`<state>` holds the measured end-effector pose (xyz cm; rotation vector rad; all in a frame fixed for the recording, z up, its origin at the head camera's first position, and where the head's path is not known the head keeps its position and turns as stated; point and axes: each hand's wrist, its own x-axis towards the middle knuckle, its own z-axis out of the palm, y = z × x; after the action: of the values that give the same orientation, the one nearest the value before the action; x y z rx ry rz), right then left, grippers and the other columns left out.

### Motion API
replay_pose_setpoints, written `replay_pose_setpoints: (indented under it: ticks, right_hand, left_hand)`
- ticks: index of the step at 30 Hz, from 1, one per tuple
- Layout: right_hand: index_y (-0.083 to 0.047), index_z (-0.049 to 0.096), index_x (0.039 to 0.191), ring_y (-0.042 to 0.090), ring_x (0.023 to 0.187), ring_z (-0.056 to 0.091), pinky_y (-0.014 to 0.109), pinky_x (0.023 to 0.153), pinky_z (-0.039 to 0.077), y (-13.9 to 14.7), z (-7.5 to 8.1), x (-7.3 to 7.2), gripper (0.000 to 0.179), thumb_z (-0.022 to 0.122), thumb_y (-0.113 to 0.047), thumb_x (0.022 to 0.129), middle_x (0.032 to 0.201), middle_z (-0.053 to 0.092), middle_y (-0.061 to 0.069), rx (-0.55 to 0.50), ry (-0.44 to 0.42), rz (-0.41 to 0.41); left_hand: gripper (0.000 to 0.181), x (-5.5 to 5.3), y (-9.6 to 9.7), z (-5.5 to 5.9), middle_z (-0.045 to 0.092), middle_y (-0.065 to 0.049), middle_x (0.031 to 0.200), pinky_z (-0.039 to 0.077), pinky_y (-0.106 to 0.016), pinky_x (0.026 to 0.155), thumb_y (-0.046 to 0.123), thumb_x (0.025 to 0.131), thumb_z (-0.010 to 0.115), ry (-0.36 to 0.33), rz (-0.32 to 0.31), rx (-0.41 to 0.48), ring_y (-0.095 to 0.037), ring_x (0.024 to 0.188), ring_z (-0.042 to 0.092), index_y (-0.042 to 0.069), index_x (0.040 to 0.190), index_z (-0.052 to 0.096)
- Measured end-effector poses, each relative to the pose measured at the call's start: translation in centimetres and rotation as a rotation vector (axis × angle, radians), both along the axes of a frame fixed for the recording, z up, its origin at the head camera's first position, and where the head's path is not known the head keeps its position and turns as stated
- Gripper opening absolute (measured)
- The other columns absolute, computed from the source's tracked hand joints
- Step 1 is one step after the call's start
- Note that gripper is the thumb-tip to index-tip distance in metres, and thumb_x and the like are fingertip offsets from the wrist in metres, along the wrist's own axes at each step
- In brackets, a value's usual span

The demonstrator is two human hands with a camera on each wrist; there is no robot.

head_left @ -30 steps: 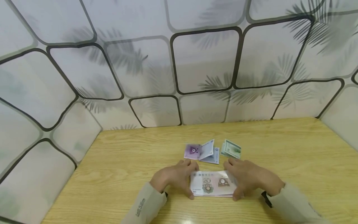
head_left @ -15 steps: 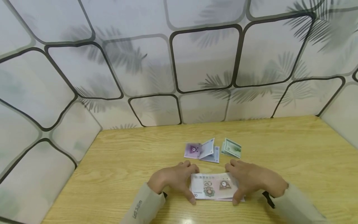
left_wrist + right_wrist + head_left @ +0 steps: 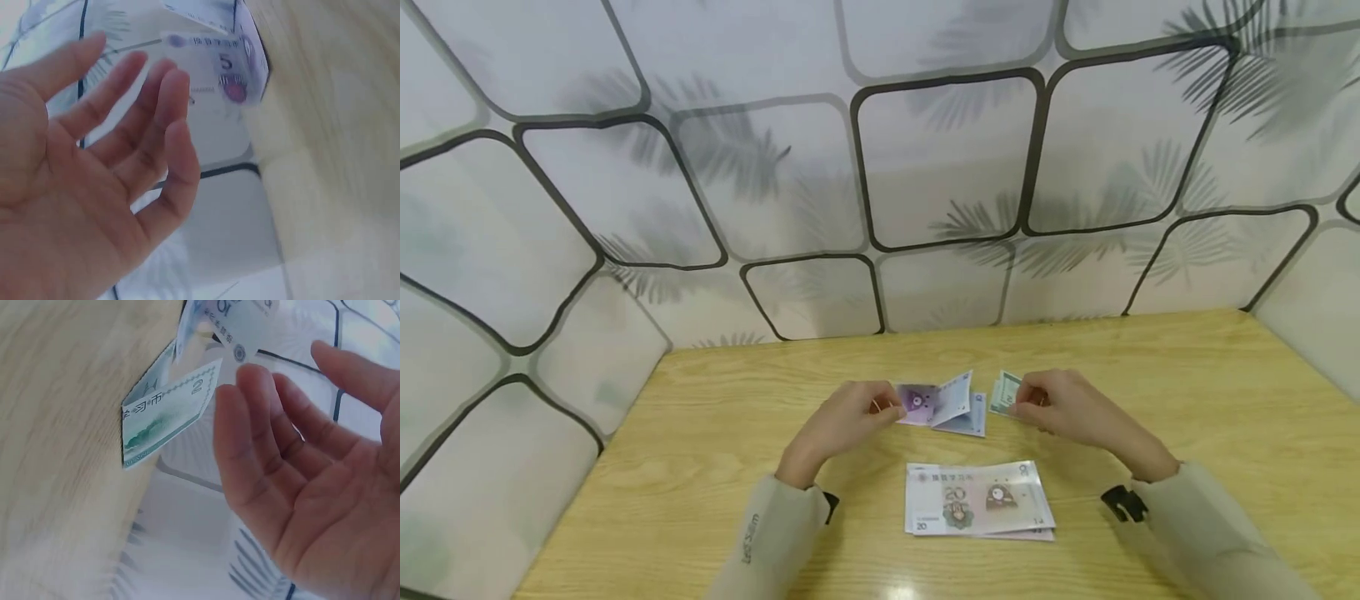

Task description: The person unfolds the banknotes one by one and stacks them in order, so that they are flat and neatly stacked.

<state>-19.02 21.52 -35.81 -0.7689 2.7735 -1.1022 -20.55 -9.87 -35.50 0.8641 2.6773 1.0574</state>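
Both hands have left the stack of play banknotes (image 3: 977, 500) and moved forward to the smaller notes behind it; the stack stays in place on the bench (image 3: 662, 467), a 20 on top and a lower edge peeking out.

The left hand (image 3: 850, 421) is beside the purple 5 note (image 3: 917, 403), and the right hand (image 3: 1071, 404) is at the folded green 2 note (image 3: 1006, 390). Neither grip appears to hold anything: in the wrist views the fingers bend loosely, thumbs apart.

The folded pale blue note (image 3: 953, 397) overlaps the purple one, one flap raised. The step in hand looks like reaching for these notes; taking them probably calls for a thumb-and-finger pinch at each outer edge. No container shows; the notes lie directly on the bench.
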Motion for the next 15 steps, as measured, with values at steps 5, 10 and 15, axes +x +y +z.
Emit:
replay_pose_setpoints:
  ticks: [5,10,15]
  right_hand:
    - [0.004,0.067,0.096,0.015,0.056,0.055,0.028,0.049,0.048,0.1,0.4,-0.7,0.015,0.064,-0.01,0.099,0.076,0.064,0.007,-0.087,-0.114,-0.072]
    - [0.006,0.067,0.097,0.018,0.059,0.059,0.03,0.051,0.053,0.0,0.1,-1.3,0.014,0.064,-0.007,0.098,0.079,0.065,0.009,-0.129,-0.154,-0.095]
    - [0.007,0.066,0.098,0.021,0.061,0.062,0.033,0.055,0.059,-0.3,-0.3,-1.6,0.013,0.064,-0.006,0.098,0.08,0.065,0.011,-0.146,-0.187,-0.113]
  left_hand:
    - [0.015,-0.7,1.6,-0.4,0.07,-0.008,0.091,0.051,-0.026,0.064,0.014,0.1,0.066,-0.047,0.128,0.093,-0.014,0.077,0.06,0.001,0.097,0.073]
    - [0.014,-0.9,3.4,-0.6,0.07,-0.009,0.089,0.047,-0.024,0.061,0.012,0.099,0.067,-0.076,0.188,0.133,-0.013,0.075,0.057,0.0,0.097,0.072]
    - [0.016,-0.6,4.8,-0.7,0.064,-0.002,0.079,0.039,-0.022,0.055,0.012,0.098,0.067,-0.089,0.249,0.137,-0.011,0.066,0.049,-0.002,0.097,0.073]
